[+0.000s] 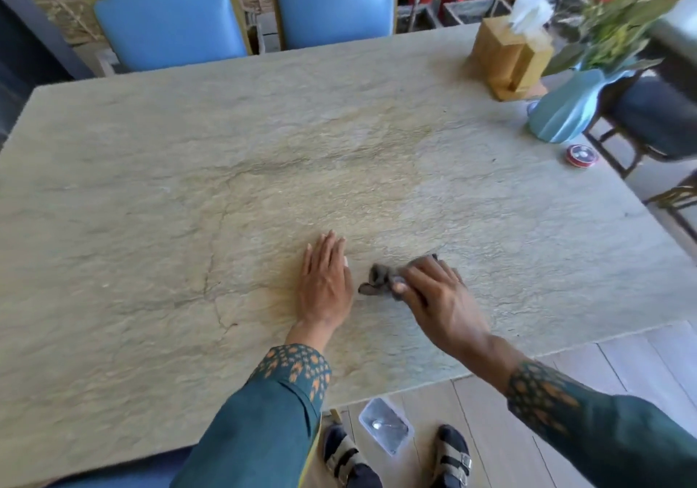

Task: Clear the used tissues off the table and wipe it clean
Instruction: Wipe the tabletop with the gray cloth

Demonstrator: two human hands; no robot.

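The right hand (433, 295) curls its fingers and thumb over a crumpled dark grey cloth (381, 280), pressing it onto a pale green-beige stone table (188, 186) with a rough, veined surface. The cloth sits near the table's near edge, its long axis running from about four o'clock to ten o'clock; much of it is hidden under the hand, and only a bunched end shows at the hand's nine o'clock. Just beside it, the left hand (326, 280) lies flat on the stone, fingers straight and together, pointing to twelve o'clock, gripping nothing. Both wrists wear teal sleeves with orange dots.

At the table's two o'clock corner stand a blocky wooden tissue holder (511, 59) with white tissue, a ridged light blue vase (565, 110) of red flowers, cut off by the frame, and a small round red disc (581, 155), too blurred to identify.
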